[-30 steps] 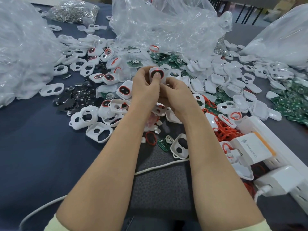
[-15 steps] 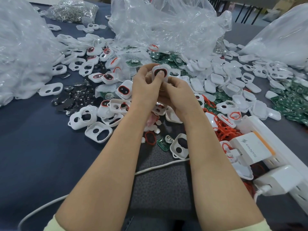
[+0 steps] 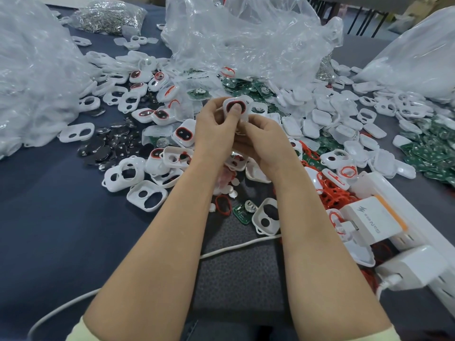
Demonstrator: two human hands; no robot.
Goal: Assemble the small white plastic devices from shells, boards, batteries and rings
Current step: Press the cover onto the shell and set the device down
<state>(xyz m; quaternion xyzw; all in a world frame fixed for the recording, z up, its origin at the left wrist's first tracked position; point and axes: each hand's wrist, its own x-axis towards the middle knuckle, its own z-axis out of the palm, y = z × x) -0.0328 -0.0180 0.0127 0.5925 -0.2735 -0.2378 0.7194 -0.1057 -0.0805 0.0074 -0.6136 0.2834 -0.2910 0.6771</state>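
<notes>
Head view: your left hand (image 3: 216,129) pinches the white device (image 3: 243,100) above the heaped parts (image 3: 320,114), thumb on its red-ringed face — your right hand (image 3: 267,143) grips its lower edge; bare worktop (image 3: 49,217) opens leftward, power strip (image 3: 433,244) crowds right.

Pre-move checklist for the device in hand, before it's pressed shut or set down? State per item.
1. Grip on the device: ok. The left hand grips it, with the thumb on its face. The right hand holds its lower edge.
2. Red ring on the face: ok, it shows round the dark opening.
3. Ring seated all round: cannot tell, the thumb covers part.
4. Inside, board and battery: cannot tell, hidden.
5. Next empty shell: ok, it lies by the right forearm.
6. Spare loose rings: ok, a pile right of the right arm.
</notes>
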